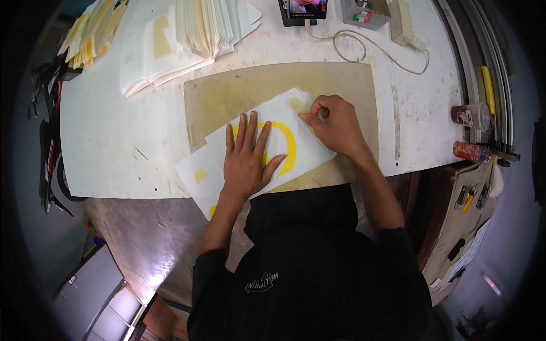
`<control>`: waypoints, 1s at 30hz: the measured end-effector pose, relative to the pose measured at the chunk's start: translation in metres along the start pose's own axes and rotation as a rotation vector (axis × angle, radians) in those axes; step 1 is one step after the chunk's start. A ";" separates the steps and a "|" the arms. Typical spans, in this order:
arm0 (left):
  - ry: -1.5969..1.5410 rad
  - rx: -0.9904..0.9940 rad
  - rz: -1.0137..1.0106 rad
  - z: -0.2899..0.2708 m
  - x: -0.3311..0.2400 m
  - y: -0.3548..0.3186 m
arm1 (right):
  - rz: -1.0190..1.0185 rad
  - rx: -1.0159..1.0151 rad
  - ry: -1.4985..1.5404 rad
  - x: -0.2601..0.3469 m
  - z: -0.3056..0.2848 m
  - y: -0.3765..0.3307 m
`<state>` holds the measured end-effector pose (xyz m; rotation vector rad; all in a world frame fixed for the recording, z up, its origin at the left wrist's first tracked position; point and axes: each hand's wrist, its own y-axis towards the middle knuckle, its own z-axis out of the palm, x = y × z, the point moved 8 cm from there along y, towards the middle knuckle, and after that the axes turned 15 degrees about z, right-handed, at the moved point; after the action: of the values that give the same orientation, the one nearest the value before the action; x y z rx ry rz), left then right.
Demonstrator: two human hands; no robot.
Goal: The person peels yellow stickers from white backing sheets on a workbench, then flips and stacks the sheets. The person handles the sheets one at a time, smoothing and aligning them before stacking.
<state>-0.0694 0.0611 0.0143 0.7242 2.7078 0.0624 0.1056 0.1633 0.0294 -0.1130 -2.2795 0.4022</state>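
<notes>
White worktable (114, 153), scuffed, brown mat (341, 85) at centre. Far left: yellow-white sheets (91, 28) fanned; paper stack (170, 45) beside. Left hand (245, 159) flat, fingers spread, pinning white sheet (307, 142) with yellow arc (289, 149) onto mat; second sheet (196, 170) beneath, overhanging table edge. Right hand (335, 125) pinched at sheet's top corner, apparently gripping small backing tab. Step looks like peeling; next calls for slow, low pull, left palm firm. Right: cable (375, 48), two cans (472, 133) well apart from work. Nothing blocks.
</notes>
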 end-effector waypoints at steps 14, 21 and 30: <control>-0.024 -0.022 0.006 0.000 0.000 -0.001 | -0.269 0.116 0.087 0.020 0.009 0.007; -0.005 -0.043 0.009 -0.003 0.001 0.000 | -0.060 0.319 -0.108 0.028 0.023 0.028; -0.017 -0.047 0.011 -0.002 0.001 -0.002 | -0.227 0.288 -0.294 0.038 0.032 0.026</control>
<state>-0.0713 0.0598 0.0153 0.7220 2.6771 0.1221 0.0553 0.1873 0.0274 0.3701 -2.4562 0.6556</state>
